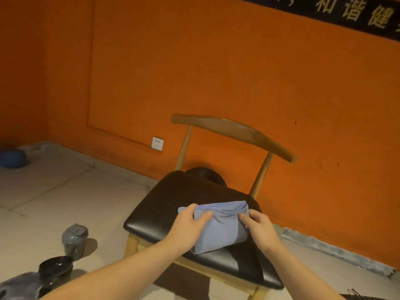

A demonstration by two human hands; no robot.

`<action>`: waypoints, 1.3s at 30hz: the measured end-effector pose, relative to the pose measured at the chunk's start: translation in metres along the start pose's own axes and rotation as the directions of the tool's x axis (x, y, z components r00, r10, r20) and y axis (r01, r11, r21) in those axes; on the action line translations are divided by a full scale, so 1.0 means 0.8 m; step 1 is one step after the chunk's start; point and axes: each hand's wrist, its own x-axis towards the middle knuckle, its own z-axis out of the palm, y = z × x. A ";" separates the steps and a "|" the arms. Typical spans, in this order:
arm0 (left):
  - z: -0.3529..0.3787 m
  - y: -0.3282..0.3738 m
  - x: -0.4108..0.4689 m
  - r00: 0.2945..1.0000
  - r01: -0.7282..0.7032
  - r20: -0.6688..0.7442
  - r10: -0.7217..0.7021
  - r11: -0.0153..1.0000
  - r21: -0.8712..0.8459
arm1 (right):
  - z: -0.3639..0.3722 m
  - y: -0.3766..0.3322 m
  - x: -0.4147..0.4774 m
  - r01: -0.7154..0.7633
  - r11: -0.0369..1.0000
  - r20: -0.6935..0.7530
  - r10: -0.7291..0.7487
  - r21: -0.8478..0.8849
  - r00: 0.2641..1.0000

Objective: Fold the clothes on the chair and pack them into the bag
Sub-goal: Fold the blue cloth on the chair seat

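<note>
Left hand (190, 221), right hand (258, 225) pinch folded blue garment (218, 228) at chair (164, 215) seat front-right edge. Risk: uneven lift unfolds bundle.

Orange wall (216, 72), seemingly pale tiled floor (43, 191)

Head camera looks forward and down, close over chair (194, 213), facing orange wall (238, 72).

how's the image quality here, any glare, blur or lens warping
Head view: dim, warm orange cast; soft glare on the glossy black chair seat front edge; wide-angle bending bows the orange wall; the folded light blue cloth under both hands is fairly sharp; the blue ball far left is blurry.
</note>
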 end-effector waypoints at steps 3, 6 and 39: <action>-0.006 -0.004 0.029 0.989 0.096 -0.123 -0.087 0.993 0.068 | 0.026 -0.006 0.038 -0.035 0.994 -0.046 0.030 -0.105 0.998; -0.014 -0.008 0.053 0.978 0.106 -0.205 -0.040 0.942 0.318 | 0.049 0.000 0.076 -0.100 0.965 -0.091 0.080 -0.243 0.993; -0.005 -0.038 0.039 0.944 -0.271 0.321 -0.074 0.377 0.885 | 0.108 0.012 0.103 -0.360 0.684 -0.261 0.248 -0.635 0.933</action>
